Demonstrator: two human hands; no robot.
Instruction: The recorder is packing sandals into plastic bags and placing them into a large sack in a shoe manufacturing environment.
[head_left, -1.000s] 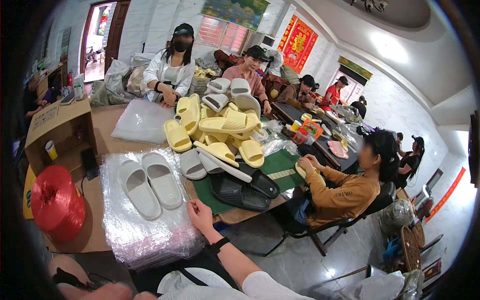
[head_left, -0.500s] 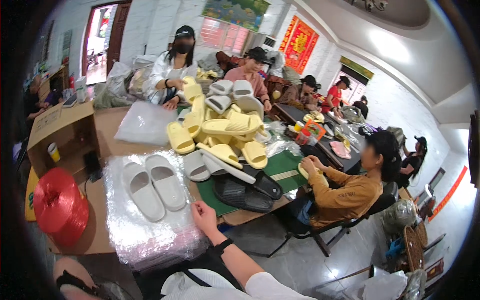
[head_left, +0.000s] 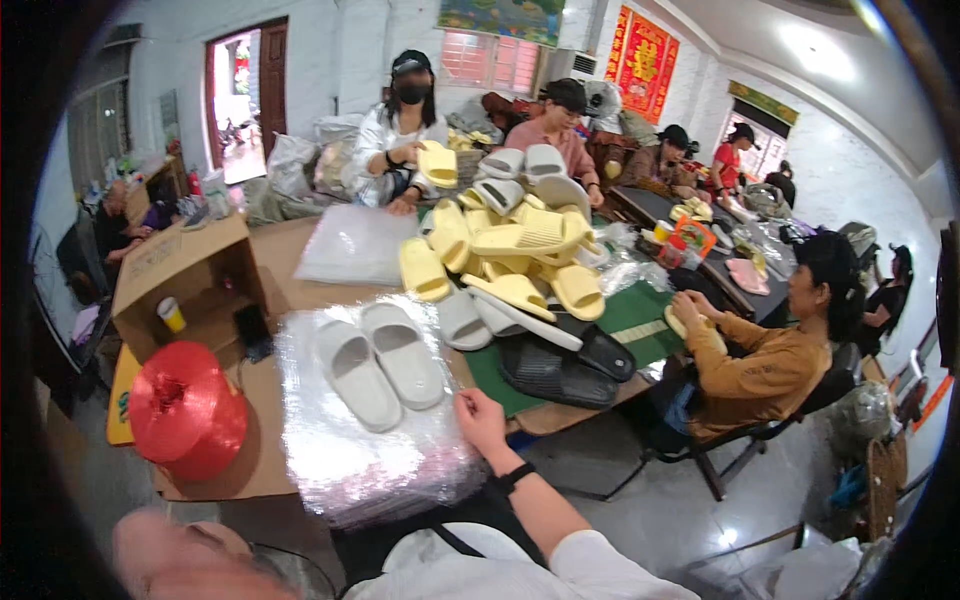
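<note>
A pair of light grey slide slippers (head_left: pixel 362 388) lies side by side on a thick stack of clear plastic bags (head_left: pixel 400 470) in front of me. My right hand (head_left: pixel 482 420) is at the stack's right edge, its fingers curled in; whether they grip anything is hidden. Low at the left, my left hand (head_left: pixel 195 560) is smeared by motion, off the table, and its fingers cannot be made out. Past the stack, yellow slippers (head_left: pixel 530 238) and a few grey slippers (head_left: pixel 464 320) form a heap. Black slippers (head_left: pixel 560 372) rest at its near side, beyond my right hand.
A red roll of plastic twine (head_left: pixel 188 410) stands on the left by an open cardboard box (head_left: pixel 190 280) holding a yellow-and-white cup (head_left: pixel 171 314). More clear bags (head_left: pixel 362 245) lie farther back. Co-workers sit around the tables, one in a mustard top (head_left: pixel 765 360) at the right.
The view has turned left, shifting everything rightward. My left hand has come farther into view, blurred. The co-worker opposite has lifted a yellow slipper off the heap. My right hand stays at the stack's edge.
</note>
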